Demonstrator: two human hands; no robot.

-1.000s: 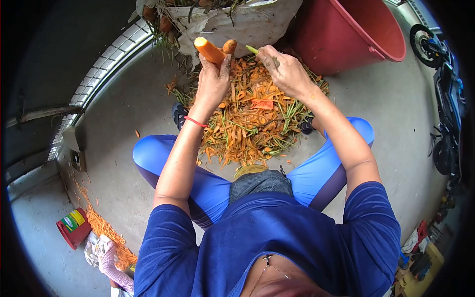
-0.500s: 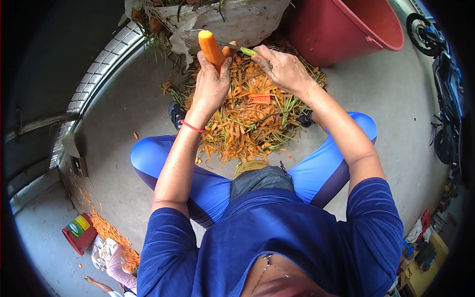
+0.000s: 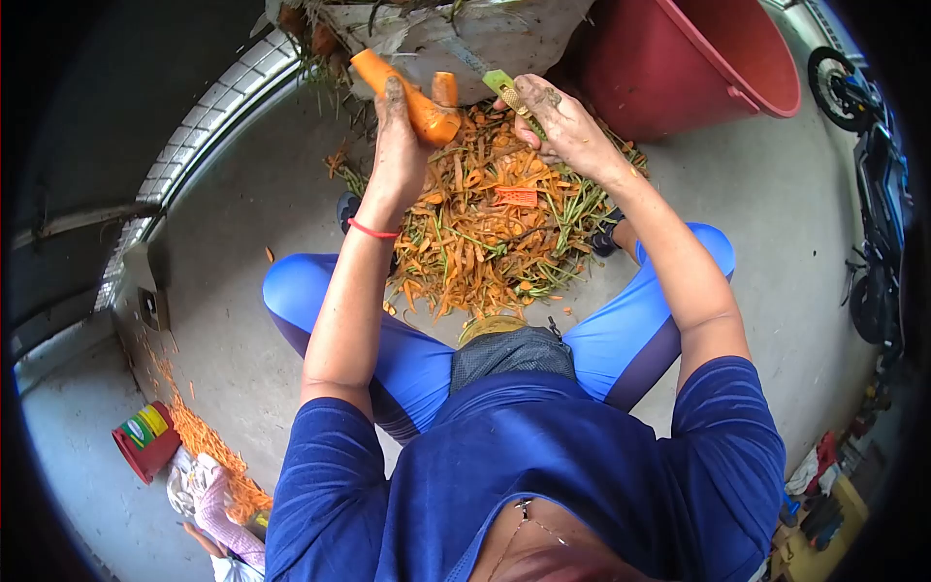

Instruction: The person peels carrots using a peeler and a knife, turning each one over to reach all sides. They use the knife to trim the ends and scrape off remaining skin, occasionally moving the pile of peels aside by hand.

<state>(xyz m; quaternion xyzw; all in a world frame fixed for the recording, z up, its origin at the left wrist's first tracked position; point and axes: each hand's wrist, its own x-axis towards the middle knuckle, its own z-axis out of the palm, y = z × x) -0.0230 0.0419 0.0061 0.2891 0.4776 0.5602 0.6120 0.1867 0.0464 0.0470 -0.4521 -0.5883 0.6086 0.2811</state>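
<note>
My left hand is closed round a thick, forked carrot. Most of its skin is off and the surface is smooth bright orange, with a short stub sticking up on its right side. In my right hand is a knife with a green handle; its thin blade is blurred and points up and left, apart from the carrot. Dirt marks the fingers of both hands. Below them, a heap of carrot peelings and green stems lies on the floor between my feet.
A large white sack with carrots at its left end stands just beyond my hands. Right of it is a big red tub. Another person's pink sleeve, a red bucket and orange scraps are lower left. A motorcycle stands at right.
The carrot has turned in my left hand, so its forked end now faces right and its tip points up-left. My right hand has drawn the knife away from the carrot and tilted it upward.
</note>
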